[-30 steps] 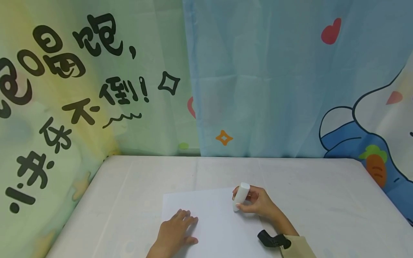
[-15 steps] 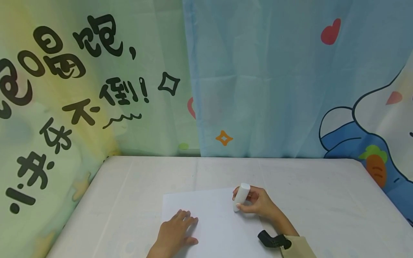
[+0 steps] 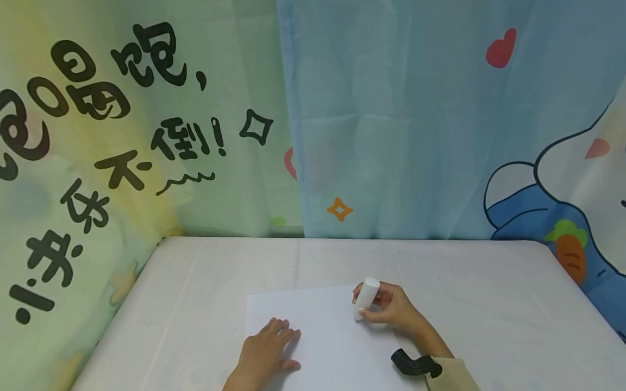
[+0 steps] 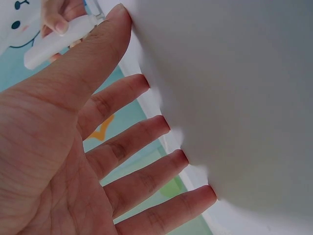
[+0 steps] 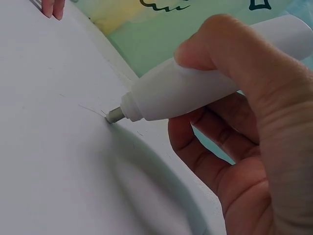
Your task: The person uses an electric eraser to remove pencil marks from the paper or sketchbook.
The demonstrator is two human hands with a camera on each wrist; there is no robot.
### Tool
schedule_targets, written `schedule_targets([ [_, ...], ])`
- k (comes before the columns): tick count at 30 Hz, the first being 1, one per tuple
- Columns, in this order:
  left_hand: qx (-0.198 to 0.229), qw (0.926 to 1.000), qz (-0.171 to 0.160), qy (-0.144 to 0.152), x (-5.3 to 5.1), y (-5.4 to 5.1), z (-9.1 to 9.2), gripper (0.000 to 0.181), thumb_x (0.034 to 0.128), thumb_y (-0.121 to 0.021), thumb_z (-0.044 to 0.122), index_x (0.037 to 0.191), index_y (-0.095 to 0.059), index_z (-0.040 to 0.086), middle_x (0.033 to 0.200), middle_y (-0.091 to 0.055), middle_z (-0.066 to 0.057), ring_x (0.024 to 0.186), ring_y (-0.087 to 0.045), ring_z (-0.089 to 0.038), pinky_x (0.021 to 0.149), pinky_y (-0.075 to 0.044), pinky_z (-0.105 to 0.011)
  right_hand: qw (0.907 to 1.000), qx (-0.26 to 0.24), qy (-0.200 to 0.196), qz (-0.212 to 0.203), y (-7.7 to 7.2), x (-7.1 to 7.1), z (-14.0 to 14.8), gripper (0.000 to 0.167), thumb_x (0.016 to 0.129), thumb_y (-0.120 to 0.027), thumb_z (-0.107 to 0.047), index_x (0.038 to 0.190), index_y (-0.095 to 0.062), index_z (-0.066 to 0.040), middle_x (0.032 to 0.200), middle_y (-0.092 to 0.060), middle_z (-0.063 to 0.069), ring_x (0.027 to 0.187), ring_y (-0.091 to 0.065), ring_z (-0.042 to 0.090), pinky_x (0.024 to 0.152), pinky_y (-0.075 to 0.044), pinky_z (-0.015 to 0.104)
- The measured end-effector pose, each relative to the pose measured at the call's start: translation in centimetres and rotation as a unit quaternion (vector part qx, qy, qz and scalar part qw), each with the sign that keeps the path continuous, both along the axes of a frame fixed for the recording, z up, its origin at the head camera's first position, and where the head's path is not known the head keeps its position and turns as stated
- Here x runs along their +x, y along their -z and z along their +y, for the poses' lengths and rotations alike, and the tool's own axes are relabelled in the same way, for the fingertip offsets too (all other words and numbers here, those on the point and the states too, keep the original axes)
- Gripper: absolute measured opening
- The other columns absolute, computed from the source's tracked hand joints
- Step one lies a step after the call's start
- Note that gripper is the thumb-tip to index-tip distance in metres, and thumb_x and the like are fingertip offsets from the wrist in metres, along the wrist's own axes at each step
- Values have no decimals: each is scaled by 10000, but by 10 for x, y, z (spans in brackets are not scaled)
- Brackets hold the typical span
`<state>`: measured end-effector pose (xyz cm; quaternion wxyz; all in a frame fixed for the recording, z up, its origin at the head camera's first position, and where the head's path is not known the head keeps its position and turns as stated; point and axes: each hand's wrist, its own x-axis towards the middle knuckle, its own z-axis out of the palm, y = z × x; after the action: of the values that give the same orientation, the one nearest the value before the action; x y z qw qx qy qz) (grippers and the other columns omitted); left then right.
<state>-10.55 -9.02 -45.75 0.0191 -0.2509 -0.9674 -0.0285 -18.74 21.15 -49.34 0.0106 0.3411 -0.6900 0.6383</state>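
Observation:
A thick white electric eraser with a short grey tip is held in my right hand, thumb on its upper side and fingers curled round it. It leans, and its tip touches the white paper. Thin dark lines show on the paper by the tip in the right wrist view. My left hand lies at the paper's left part with fingers spread. In the left wrist view its fingertips touch the sheet and nothing is in its grasp; the right hand with the eraser shows beyond the thumb.
The sheet lies on a white cloth-covered table. Behind it hang a blue printed curtain and a green one with dark writing. A black device sits at the right wrist, near a beige sleeve.

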Motion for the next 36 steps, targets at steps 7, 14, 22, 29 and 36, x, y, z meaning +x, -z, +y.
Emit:
schedule_targets([
  [7, 0, 9998, 184, 31, 1, 0, 0, 568, 695, -734, 537, 1168, -679, 227, 1169, -644, -20, 1122, -643, -274, 627, -601, -317, 9998, -86, -150, 24, 1, 0, 0, 354, 726, -698, 205, 1058, -599, 131, 1028, -693, -19, 943, -648, 68, 805, -561, 246],
  [14, -2, 9997, 238, 38, 1, 0, 0, 566, 691, -738, 538, 1162, -682, 229, 1164, -650, -20, 1111, -649, -271, 617, -599, -310, 9995, -150, -273, -90, 1, 0, -1, 350, 722, -698, 203, 1050, -614, 116, 1028, -696, -37, 937, -656, 78, 811, -561, 253],
  [22, -29, 9998, 179, 44, 1, 0, 0, 569, 697, -732, 543, 1169, -678, 229, 1177, -650, -23, 1121, -644, -270, 631, -601, -310, 9989, -179, -443, -22, 3, -1, 2, 347, 716, -700, 206, 1033, -644, 77, 1022, -697, -21, 932, -648, 90, 816, -555, 252],
  [29, -63, 9998, 162, 63, 1, 0, 0, 576, 704, -713, 556, 1175, -674, 228, 1184, -646, -22, 1132, -637, -265, 624, -597, -285, 9987, -168, -468, -77, 4, -2, 3, 334, 723, -703, 194, 1030, -649, 74, 1013, -699, -10, 921, -644, 100, 823, -549, 248],
  [36, -9, 9999, 152, 60, 1, 0, -1, 577, 704, -712, 554, 1177, -673, 226, 1186, -640, -23, 1136, -634, -269, 609, -589, -269, 9984, -183, -522, -146, 3, -1, 2, 323, 728, -696, 197, 1023, -654, 75, 1014, -701, -16, 920, -646, 102, 819, -554, 261],
])
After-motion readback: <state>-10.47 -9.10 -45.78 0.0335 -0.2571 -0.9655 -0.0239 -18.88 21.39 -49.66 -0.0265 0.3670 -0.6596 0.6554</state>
